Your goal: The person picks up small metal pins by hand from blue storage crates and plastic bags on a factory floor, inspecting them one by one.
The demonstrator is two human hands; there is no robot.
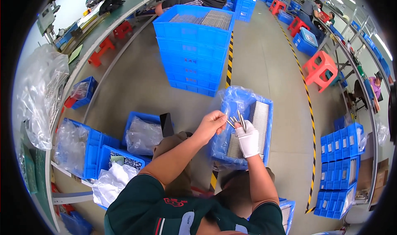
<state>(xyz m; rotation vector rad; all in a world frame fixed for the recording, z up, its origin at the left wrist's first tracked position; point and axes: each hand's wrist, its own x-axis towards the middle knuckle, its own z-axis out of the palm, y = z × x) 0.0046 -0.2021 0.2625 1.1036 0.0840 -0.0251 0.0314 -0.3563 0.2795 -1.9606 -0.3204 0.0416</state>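
Observation:
My right hand (249, 140), in a white glove, is closed around several slim metal rods (241, 118) that stick up fanned out between its fingers. Just left of it, my bare left hand (213, 126) pinches the end of one thin metal rod (230, 124). Both hands are over a blue crate (268, 129) lined with clear plastic film (231, 98). Inside the crate, rows of similar metal rods (259, 121) lie closely stacked. The glove hides the lower ends of the rods in my right hand.
A tall stack of blue crates (190, 61) stands ahead, its top one full of rods. More blue bins (109, 152) with plastic bags and small parts are at my left. A dark phone-like slab (166, 124) leans there. Crate stacks (341, 169) stand right, past yellow-black floor tape (310, 111).

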